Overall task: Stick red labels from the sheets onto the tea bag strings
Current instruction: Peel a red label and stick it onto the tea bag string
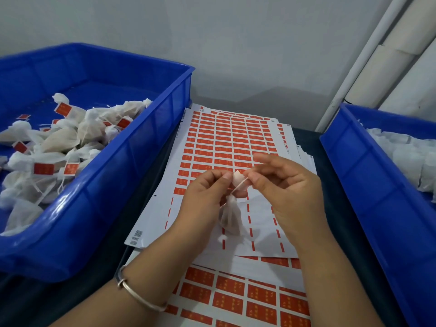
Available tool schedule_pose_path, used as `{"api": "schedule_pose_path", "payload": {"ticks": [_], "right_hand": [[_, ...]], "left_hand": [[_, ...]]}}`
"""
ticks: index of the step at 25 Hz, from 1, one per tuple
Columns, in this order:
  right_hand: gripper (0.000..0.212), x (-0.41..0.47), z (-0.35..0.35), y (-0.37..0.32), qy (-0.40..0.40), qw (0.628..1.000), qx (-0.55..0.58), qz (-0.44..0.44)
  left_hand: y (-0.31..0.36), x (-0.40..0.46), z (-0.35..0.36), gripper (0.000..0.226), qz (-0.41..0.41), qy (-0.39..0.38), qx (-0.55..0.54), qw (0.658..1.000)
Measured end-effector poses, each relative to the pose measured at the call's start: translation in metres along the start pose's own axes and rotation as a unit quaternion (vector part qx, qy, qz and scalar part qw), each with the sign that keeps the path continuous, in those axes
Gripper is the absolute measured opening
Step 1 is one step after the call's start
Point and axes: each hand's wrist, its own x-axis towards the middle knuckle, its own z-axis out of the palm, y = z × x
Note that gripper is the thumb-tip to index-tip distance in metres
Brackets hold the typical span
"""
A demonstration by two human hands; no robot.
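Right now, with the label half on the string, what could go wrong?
1. Both hands, left hand and right hand, pinch the small label at the thin white string; its face is turned away, so it may fold on crooked.
2. The white mesh tea bag dangles freely below; a swing could tug the string out.
3. It hangs just over the white sheet of red labels; it might snag peeled edges.

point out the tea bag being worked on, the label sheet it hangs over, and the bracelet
tea bag [230, 218]: head view, on its hanging pouch.
label sheet [219, 140]: head view, on its rows of red labels.
bracelet [139, 299]: head view, on the band at the left wrist.
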Motion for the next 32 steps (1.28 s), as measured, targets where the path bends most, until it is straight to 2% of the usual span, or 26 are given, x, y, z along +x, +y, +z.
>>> {"api": "schedule_pose_path", "payload": {"ticks": [4, 9, 16, 22, 25, 29, 32], "right_hand": [[0.021, 0.001, -0.001, 0.002, 0.032, 0.999, -0.018, 0.001], [0.014, 0.002, -0.001, 0.006, 0.046, 0.998, -0.028, 0.021], [0.016, 0.004, 0.0, 0.014, 0.057, 0.996, -0.069, 0.02], [0.017, 0.003, 0.001, 0.013, 0.073, 0.995, -0.069, 0.013], [0.017, 0.002, 0.001, 0.012, 0.076, 0.994, -0.073, 0.015], [0.016, 0.001, 0.001, 0.011, 0.082, 0.993, -0.082, 0.015], [0.017, 0.0, 0.001, 0.008, 0.069, 0.995, -0.073, 0.008]], "left_hand": [[0.002, -0.002, 0.001, 0.015, -0.008, 0.002, -0.009, 1.0], [0.003, -0.003, 0.001, 0.013, -0.019, -0.001, -0.022, 1.0], [0.006, -0.003, 0.002, 0.016, -0.05, -0.009, -0.031, 0.998], [0.01, -0.008, -0.002, 0.017, -0.043, -0.078, -0.03, 0.996], [0.013, -0.011, -0.002, 0.022, -0.043, -0.091, -0.034, 0.994], [0.015, -0.011, -0.001, 0.041, -0.072, -0.079, -0.025, 0.994], [0.011, -0.01, -0.002, 0.021, -0.046, -0.087, 0.003, 0.995]]}}
